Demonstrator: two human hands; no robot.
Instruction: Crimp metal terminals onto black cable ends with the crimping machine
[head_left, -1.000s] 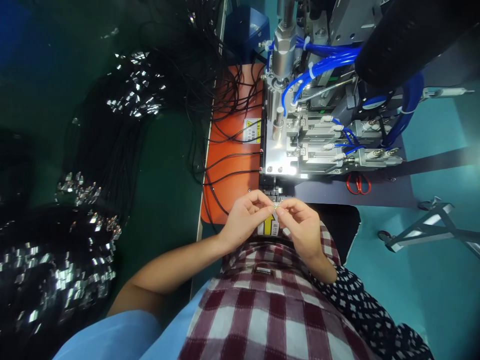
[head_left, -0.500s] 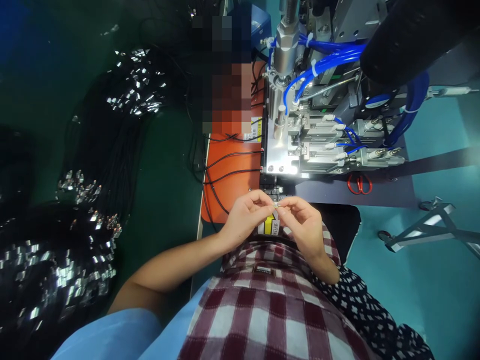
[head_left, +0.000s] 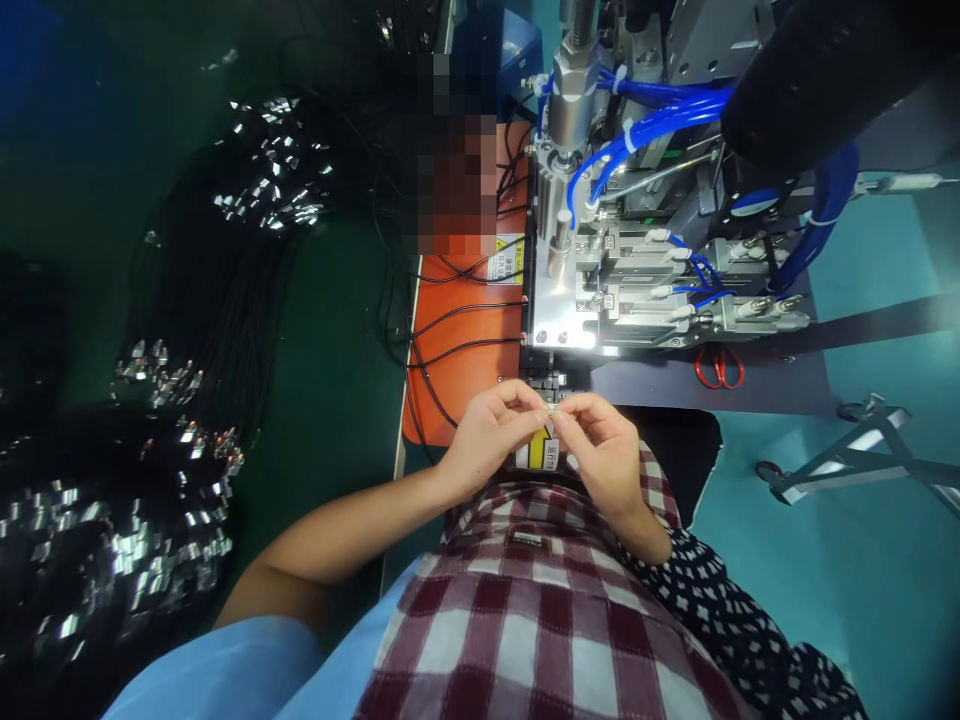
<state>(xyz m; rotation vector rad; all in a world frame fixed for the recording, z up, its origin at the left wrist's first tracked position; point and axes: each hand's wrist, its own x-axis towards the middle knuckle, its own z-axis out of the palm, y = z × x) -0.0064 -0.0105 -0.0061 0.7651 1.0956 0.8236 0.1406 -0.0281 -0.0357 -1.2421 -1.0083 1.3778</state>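
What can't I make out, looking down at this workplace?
In the head view:
Small piece between left hand and right hand: tiny, partly covered by both.
Orange board: far part hidden by pixelation.
Shiny pieces, lower left: too blurred to identify.
Machine: top cut off by upper edge.

The small part (head_left: 553,407) I pinch is pale and shiny, just a sliver showing in the narrow gap between my left hand (head_left: 491,435) and my right hand (head_left: 606,455). It sits crosswise — thumb and forefinger gripping it from either side — its ends covered by my fingertips, its exact shape too tiny to tell.
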